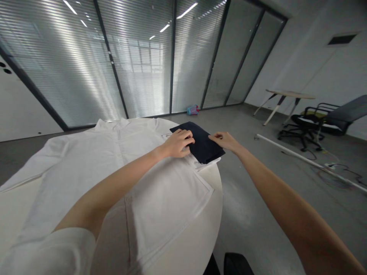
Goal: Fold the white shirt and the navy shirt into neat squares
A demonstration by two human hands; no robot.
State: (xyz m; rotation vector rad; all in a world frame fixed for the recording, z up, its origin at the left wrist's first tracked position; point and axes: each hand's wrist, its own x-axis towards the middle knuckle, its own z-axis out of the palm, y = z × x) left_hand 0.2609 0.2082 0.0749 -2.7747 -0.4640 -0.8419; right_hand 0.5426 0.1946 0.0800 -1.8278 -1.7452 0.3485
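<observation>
A folded dark navy cloth (202, 147) lies on top of folded white fabric (213, 163) at the round table's right side. My left hand (178, 143) is at the navy cloth's left edge, its fingers curled in over it. On the opposite side, my right hand (225, 140) pinches the cloth's right edge between thumb and fingers. A white long-sleeved garment (100, 160) is spread flat over most of the table, under my left forearm. What the left fingertips grip underneath is partly hidden.
The white round table (210, 225) has its curved edge just beyond the cloth. On the grey floor are a white pole (298, 156), cables and a blue-pink basket (192, 110). An office chair (329, 116) and small table (289, 94) stand right; glass partitions run behind.
</observation>
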